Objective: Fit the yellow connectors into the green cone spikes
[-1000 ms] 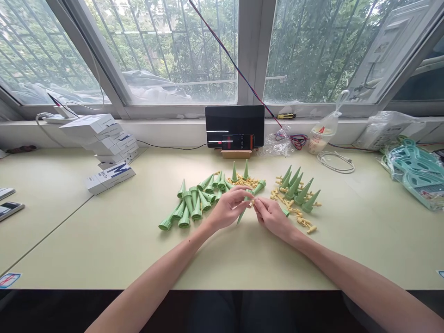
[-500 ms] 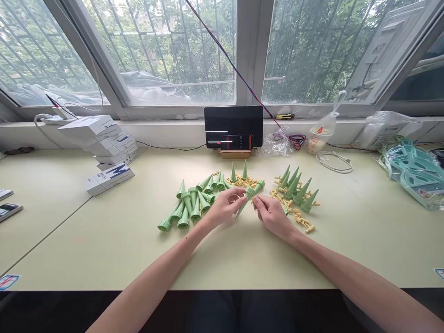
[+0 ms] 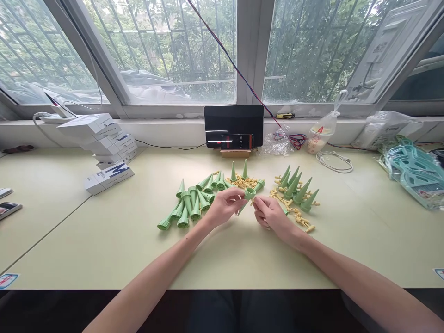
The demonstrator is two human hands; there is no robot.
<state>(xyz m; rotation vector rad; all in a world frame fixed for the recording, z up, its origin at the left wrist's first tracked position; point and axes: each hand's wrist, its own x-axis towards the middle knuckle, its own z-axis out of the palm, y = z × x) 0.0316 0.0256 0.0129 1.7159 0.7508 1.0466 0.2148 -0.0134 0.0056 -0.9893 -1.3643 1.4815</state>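
My left hand (image 3: 226,207) is closed around a green plastic watering spike (image 3: 249,193), its wide threaded mouth turned up and its point slanting down. Close against the spike's side, my right hand (image 3: 272,213) pinches a small yellow valve (image 3: 253,201), mostly hidden by the fingers. Left of my hands lies a pile of green spikes (image 3: 187,201). Several green spikes (image 3: 301,188) with yellow valves stand point-up on the right. Loose yellow valves (image 3: 305,223) lie near my right wrist, and more yellow valves (image 3: 247,181) are heaped behind my hands.
A black tablet (image 3: 234,121) stands at the back with a phone (image 3: 237,141) before it. White boxes (image 3: 110,138) are stacked at the left. A bagged cup (image 3: 318,138), a coiled white cable (image 3: 334,162) and wrapped teal plastic items (image 3: 416,173) sit at the right.
The held spike has tilted so that its open mouth faces me more. My right fingers have shifted slightly at its side, still pinching the yellow valve.
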